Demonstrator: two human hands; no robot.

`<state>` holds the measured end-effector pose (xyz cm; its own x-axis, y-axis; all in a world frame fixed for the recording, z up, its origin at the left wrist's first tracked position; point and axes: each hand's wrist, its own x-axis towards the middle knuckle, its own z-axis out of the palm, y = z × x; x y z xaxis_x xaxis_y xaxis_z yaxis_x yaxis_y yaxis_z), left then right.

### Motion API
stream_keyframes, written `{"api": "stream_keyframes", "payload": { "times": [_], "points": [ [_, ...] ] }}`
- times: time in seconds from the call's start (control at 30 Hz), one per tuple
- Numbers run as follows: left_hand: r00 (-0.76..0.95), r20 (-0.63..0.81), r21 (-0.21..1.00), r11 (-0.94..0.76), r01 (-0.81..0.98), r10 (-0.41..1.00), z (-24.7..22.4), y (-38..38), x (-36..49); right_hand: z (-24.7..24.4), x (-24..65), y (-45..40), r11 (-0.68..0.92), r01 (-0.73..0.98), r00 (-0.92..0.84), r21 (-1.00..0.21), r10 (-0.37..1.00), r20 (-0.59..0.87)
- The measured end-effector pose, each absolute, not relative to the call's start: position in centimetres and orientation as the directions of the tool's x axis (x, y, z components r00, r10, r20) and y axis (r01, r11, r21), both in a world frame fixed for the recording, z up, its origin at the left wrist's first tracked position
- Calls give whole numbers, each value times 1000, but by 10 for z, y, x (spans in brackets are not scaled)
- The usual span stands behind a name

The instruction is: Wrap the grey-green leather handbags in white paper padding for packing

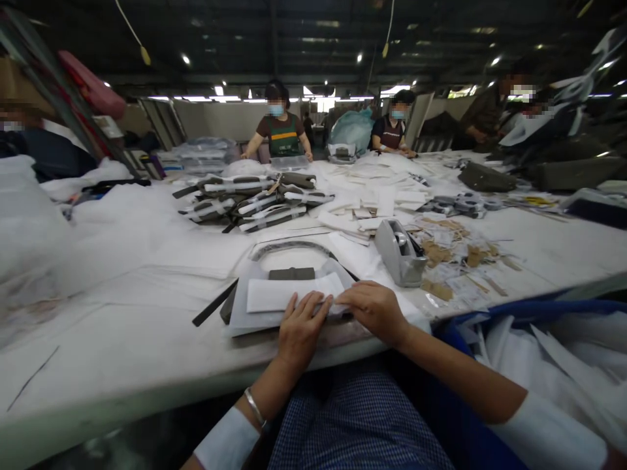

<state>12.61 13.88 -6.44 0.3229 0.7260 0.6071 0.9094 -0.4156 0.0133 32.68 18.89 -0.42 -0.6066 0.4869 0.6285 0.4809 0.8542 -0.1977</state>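
A dark grey handbag (pixel 291 274) lies flat at the table's near edge, with its curved, wrapped handle (pixel 294 247) pointing away from me. White foam wrap covers much of it, and a folded strip of white foam (pixel 274 295) rests on top. My left hand (pixel 301 326) lies on the strip's near right part, fingers stretched out. Beside it, my right hand (pixel 375 310) has thumb and fingers pinched at the right edge of the white foam wrap (pixel 345 307). A dark strap (pixel 215 302) sticks out to the left of the bag.
Just right of the bag stands a grey tape dispenser (pixel 401 254). Brown paper scraps (pixel 441 251) lie beyond it. Wrapped bags (pixel 255 199) are piled behind, and white foam (pixel 132 222) spreads leftward. A blue-rimmed bin (pixel 455 323) sits at right. Two masked people work across the table.
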Motion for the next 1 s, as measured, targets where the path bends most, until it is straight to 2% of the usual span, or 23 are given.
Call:
{"api": "stream_keyframes", "payload": {
  "times": [0.1,0.2,0.3,0.4,0.63,0.8,0.9,0.97,1.0],
  "points": [
    [308,642,33,-427,904,702,-65,140,127,4,316,208,777,562,-577,-282,613,539],
    [285,657,69,-433,899,697,-67,141,127,6,306,223,713,602,-607,-359,701,374],
    [264,673,120,-454,883,691,-67,141,127,4,301,236,717,571,-677,-401,687,264],
    [239,692,155,-464,872,681,-66,141,127,2,300,246,730,561,-719,-392,663,206],
    [305,676,87,-485,870,670,-65,141,124,2,289,257,663,642,-684,-386,722,103],
    [341,657,42,-484,874,673,-65,141,122,-1,283,254,619,672,-620,-407,771,149],
    [356,657,2,-473,881,665,-68,143,120,4,308,252,648,621,-582,-441,758,294],
    [370,653,-16,-477,879,661,-72,145,118,13,342,255,626,636,-473,-450,778,414],
    [376,651,-20,-480,877,660,-73,145,117,20,363,258,564,672,-371,-480,817,441]
  ]
}}
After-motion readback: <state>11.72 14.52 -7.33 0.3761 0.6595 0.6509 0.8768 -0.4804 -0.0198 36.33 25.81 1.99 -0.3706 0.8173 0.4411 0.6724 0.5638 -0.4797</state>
